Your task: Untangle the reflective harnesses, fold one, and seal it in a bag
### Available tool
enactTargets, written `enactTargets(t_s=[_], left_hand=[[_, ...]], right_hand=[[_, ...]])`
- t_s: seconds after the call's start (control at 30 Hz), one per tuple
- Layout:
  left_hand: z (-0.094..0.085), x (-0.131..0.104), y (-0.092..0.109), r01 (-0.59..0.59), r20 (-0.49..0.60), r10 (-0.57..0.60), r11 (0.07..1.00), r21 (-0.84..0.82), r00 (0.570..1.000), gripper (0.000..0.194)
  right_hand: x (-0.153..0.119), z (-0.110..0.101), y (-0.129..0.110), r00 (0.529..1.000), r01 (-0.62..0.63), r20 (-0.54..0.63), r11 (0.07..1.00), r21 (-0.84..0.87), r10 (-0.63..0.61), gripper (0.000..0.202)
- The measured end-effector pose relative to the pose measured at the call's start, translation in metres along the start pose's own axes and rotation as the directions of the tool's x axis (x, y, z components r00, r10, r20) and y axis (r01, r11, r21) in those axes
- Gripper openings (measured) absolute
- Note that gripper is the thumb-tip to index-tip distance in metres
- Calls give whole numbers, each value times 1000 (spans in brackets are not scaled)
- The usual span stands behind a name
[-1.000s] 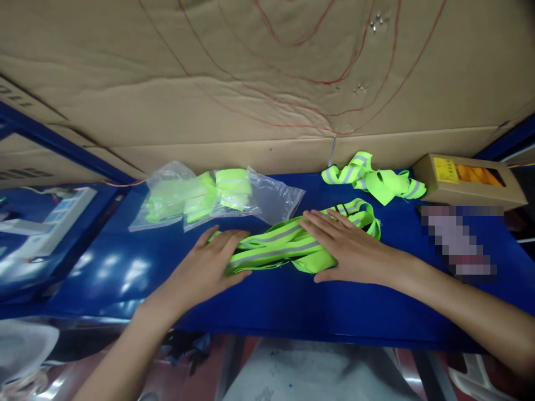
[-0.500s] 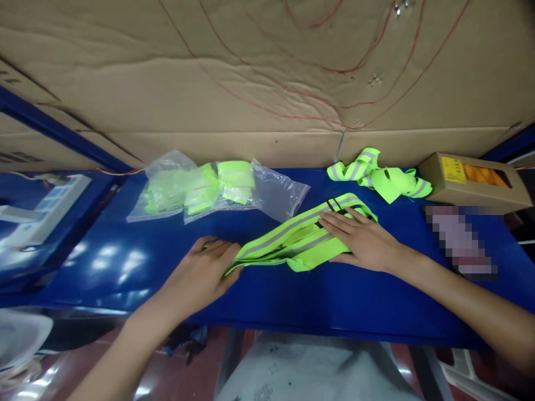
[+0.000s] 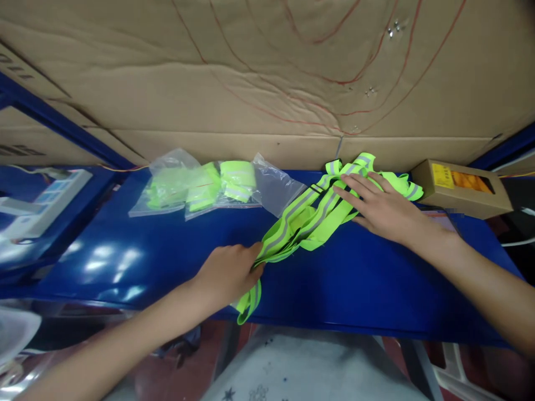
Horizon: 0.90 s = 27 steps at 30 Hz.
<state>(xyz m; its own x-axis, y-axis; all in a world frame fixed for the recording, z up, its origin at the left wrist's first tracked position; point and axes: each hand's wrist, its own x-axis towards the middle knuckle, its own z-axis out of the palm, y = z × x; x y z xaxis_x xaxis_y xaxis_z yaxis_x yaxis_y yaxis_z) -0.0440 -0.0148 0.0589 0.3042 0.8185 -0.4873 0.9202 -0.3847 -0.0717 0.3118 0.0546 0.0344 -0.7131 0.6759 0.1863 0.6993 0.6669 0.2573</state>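
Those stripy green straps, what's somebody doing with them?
Somebody is handling the strap bundle with both hands over a blue table. The left hand grips the near end, and a loop sticks out below it. The right hand rests, fingers spread, on the far part. Behind them, more green bands sit in clear bags, and a cardboard box is on the right.

Your left hand [image 3: 229, 274] is closed, thumb against fingers, near center; your right hand [image 3: 382, 209] lies palm-down, fingers spread, right of center.
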Motion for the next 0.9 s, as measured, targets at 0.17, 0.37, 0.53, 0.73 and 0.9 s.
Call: enactTargets(t_s=[0.17, 0.37, 0.53, 0.73, 0.9], left_hand=[[-2, 12, 6, -140, 40, 151, 968, -207, 988, 34], [11, 35, 33, -140, 54, 303, 583, -801, 951, 31], [19, 33, 57, -160, -30, 268, 480, -862, 963, 30], [26, 29, 62, -244, -164, 207, 463, -852, 965, 33], [21, 8, 47, -196, -101, 212, 495, -847, 972, 47]], right_hand=[[-13, 4, -32, 990, -118, 77, 992, -36, 120, 51], [-24, 29, 4, 974, -224, 38, 967, 124, 221, 44], [-49, 6, -31, 979, -191, -21, 949, 252, 203, 57], [-79, -36, -143, 982, -38, -133, 836, 547, 131, 61], [-90, -24, -183, 969, -137, -61, 727, 673, 239, 59]])
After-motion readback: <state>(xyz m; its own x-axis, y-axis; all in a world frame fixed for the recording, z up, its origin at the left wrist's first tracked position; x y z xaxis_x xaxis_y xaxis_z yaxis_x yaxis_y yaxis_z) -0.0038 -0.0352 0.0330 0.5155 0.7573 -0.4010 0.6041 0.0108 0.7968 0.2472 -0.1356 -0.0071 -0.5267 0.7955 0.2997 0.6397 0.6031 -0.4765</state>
